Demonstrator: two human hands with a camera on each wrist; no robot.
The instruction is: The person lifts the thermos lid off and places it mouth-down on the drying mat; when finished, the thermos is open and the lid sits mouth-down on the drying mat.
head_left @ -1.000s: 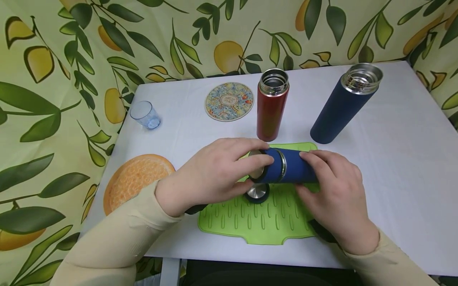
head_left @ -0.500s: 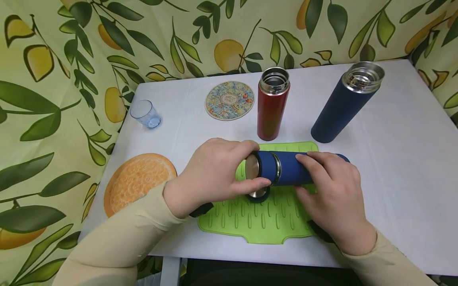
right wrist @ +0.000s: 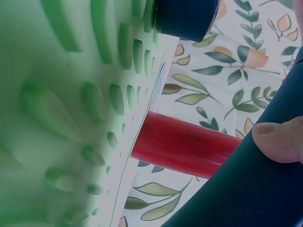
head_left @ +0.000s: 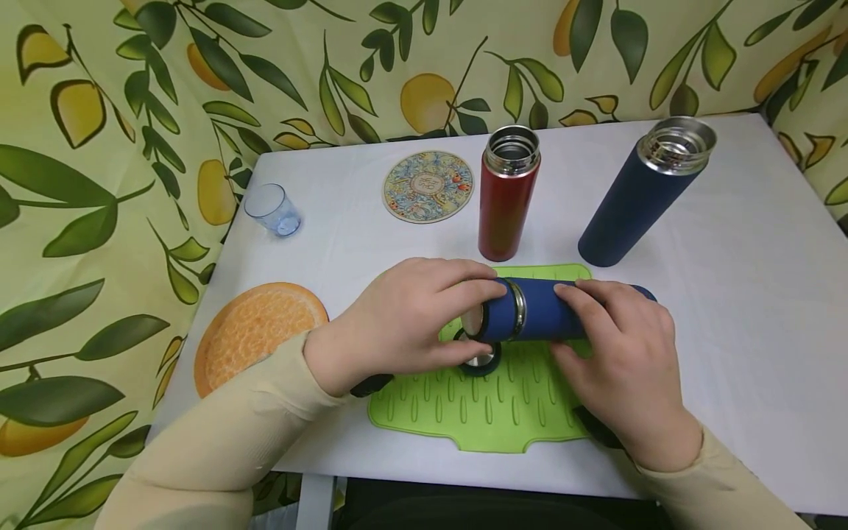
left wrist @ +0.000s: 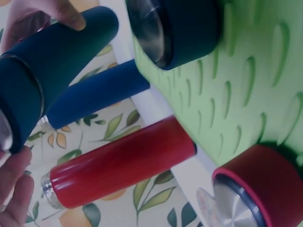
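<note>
A blue thermos (head_left: 539,309) lies sideways in both hands, above the green ribbed mat (head_left: 510,412). My right hand (head_left: 623,361) holds its body, thumb below and fingers over the top. The left hand (head_left: 420,316) grips the steel-ended lid (head_left: 500,322), which a shiny steel ring parts from the body. Beneath them on the mat is a loose dark blue cap (head_left: 480,362) with a steel face. The left wrist view also shows a red cap (left wrist: 277,187) on the mat, hidden behind my left hand in the head view.
Behind the mat stand an uncapped red thermos (head_left: 506,210) and an uncapped, taller dark blue thermos (head_left: 636,206). Farther left are a patterned round coaster (head_left: 427,188), a small blue glass (head_left: 274,212) and an orange round plate (head_left: 261,331). Patterned cloth hangs beyond the white table (head_left: 742,331).
Half a second ago the left fingers and thumb spread around the lid's end; now the fingers lie over its top again. The right hand keeps its hold, and the thermos stays nearly in place.
</note>
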